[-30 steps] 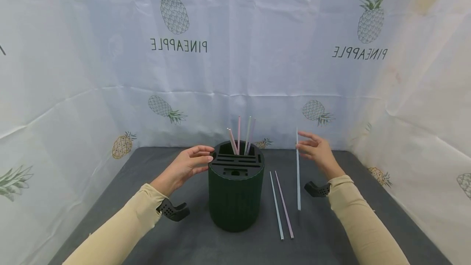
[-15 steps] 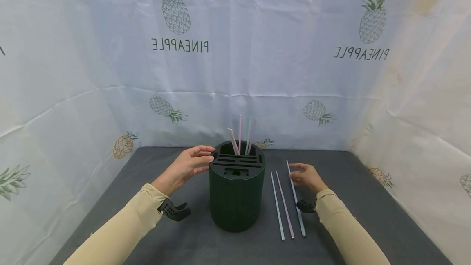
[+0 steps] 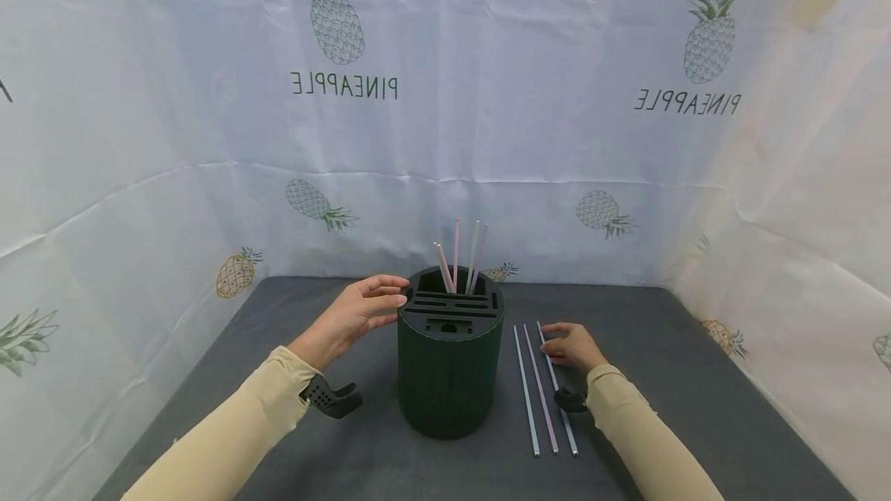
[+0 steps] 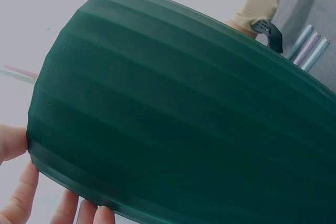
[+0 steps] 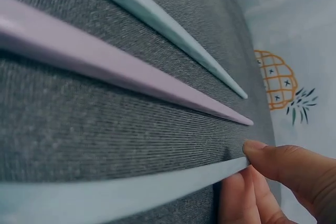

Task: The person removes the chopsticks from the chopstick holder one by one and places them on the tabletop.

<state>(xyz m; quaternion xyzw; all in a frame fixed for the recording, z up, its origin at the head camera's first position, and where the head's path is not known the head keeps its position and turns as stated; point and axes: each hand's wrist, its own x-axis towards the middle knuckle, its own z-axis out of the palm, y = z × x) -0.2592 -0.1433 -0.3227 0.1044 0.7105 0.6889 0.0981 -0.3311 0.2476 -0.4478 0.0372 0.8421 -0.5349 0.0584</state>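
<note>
My right hand (image 3: pixel 574 348) pinches the far, thin end of a light blue chopstick (image 5: pixel 115 198) between thumb and fingertips, and the chopstick lies low over the grey cloth. Left of it, roughly parallel, lie a lilac chopstick (image 3: pixel 545 408) and another light blue chopstick (image 3: pixel 527 400). A dark green ribbed utensil holder (image 3: pixel 448 389) stands upright in the middle, with slots in its top. My left hand (image 3: pixel 351 314) touches its left rim with relaxed fingers; the fingertips (image 4: pixel 100 216) rest along its side in the left wrist view. Several pastel chopsticks (image 3: pixel 455 253) stand in the holder's rear compartment.
Dark grey cloth (image 3: pixel 299 439) covers the table. A white pineapple-print curtain (image 3: pixel 445 130) encloses the back and both sides. Each wrist wears a black strap (image 3: pixel 332 398).
My right hand has come down and slightly left, bringing the light blue chopstick from a raised, upright pose to lying beside the other two. The left hand has stayed on the holder.
</note>
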